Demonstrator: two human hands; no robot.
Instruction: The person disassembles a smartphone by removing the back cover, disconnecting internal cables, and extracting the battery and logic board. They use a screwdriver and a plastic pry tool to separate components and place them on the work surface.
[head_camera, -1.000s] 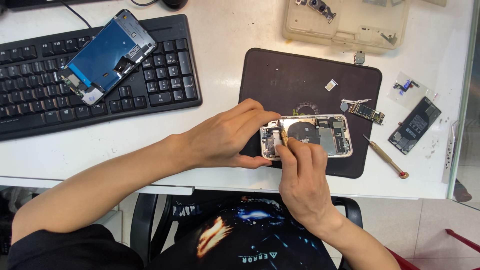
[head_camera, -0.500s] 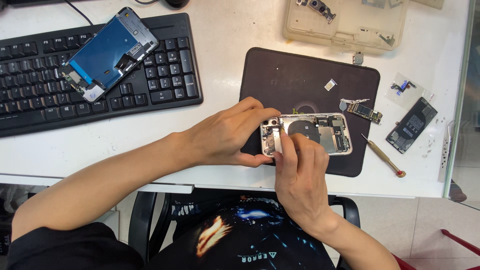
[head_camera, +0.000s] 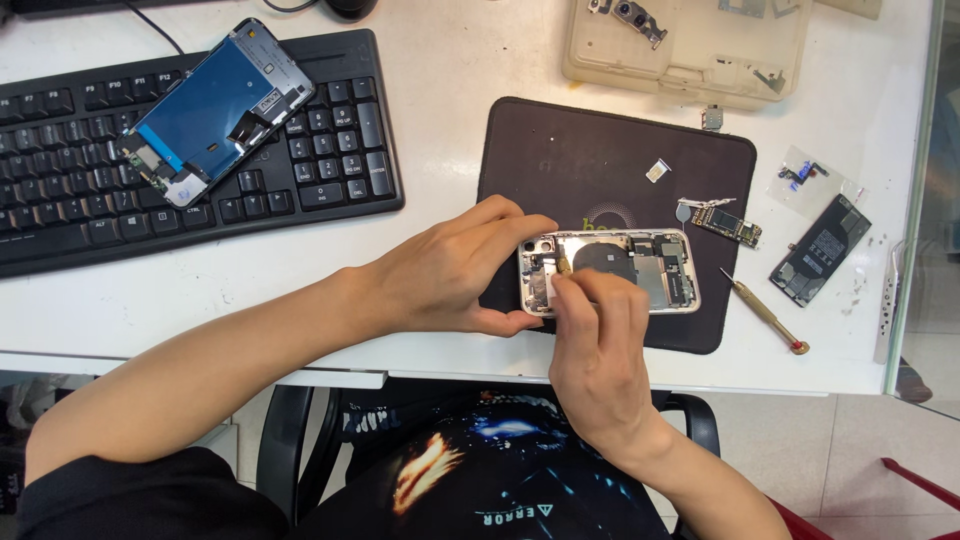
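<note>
Head view — one opened phone (head_camera: 640, 268) gripped by left hand (head_camera: 455, 270), right hand (head_camera: 595, 345) pinching a tool inside.

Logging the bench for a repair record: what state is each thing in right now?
Phone: opened, insides showing, on the mat.
Screen: detached, face down on the keyboard.
Screwdriver: lying unused.
Battery: out, on the table.
Left hand: gripping phone.
Right hand: fingers pinching inside it.

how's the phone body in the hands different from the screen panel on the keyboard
The opened phone body lies flat on the dark mat, gripped by the left hand and worked on by the right hand; the screen panel rests untouched, askew on the keyboard. The body shows metal parts; the panel shows a blue back. Both are rounded rectangles.
</note>
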